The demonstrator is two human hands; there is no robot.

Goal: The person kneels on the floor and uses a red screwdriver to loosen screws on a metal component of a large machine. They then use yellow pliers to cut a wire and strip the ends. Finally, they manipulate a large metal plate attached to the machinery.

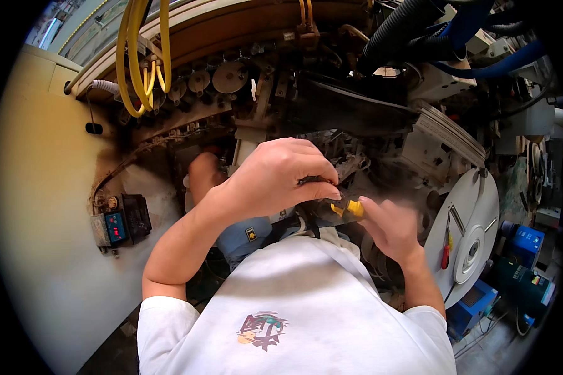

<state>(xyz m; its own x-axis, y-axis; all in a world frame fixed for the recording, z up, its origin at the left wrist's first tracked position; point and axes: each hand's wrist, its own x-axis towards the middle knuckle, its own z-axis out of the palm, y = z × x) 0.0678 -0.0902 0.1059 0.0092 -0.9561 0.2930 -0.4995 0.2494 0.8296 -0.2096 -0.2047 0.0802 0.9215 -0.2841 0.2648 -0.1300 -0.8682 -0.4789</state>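
My left hand [288, 169] is raised over the machine in front of my chest, thumb and fingers pinched together. A bit of something dark shows between them, too small to name. Just to the right, my right hand [391, 228] is closed, partly blurred, around a small tool with yellow grips [355, 208]. The tool's dark front part points toward my left fingertips and seems to meet them; its exact kind is not clear. Beneath both hands lie the machine's dusty metal parts [350, 164].
A large white reel disc [485, 206] stands at the right, with a red-handled screwdriver [445, 255] against it. Yellow hoses [131, 56] hang at upper left. A small control box with a lit display [116, 226] sits on the left panel. Blue units [475, 306] are at lower right.
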